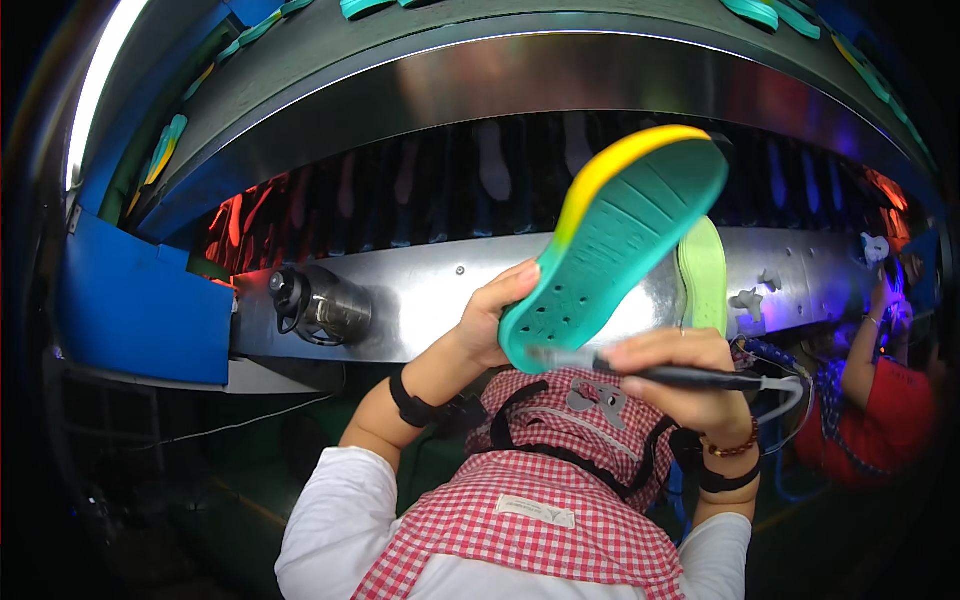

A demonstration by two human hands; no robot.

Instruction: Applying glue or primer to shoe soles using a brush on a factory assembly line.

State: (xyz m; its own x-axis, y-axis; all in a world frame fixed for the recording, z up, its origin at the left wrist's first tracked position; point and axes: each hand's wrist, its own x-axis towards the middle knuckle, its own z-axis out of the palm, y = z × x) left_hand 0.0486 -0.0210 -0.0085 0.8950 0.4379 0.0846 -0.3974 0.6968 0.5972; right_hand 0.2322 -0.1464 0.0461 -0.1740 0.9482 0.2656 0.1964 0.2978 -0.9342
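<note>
Raised in front of me is a teal shoe sole (625, 255) with a yellow edge, tilted with its toe up and to the right. The fingers of my left hand (490, 312) are closed round its heel end, along the left edge. A black pen-like tool (705, 378) with a pale cord or tube at its rear is gripped in my right hand (685, 352). Its light tip is blurred and lies at the heel of the sole; whether it touches, I cannot tell. Behind them, a pale green sole (703, 275) rests on the metal ledge, partly hidden.
A dark drinking bottle (335, 307) lies on the metal ledge (420, 285) at left. Several soles ride on a conveyor belt (520, 18) across the back. Small white lumps (748, 303) sit at right, near a co-worker in red (895, 415). Blue panels (150, 310) stand at left.
</note>
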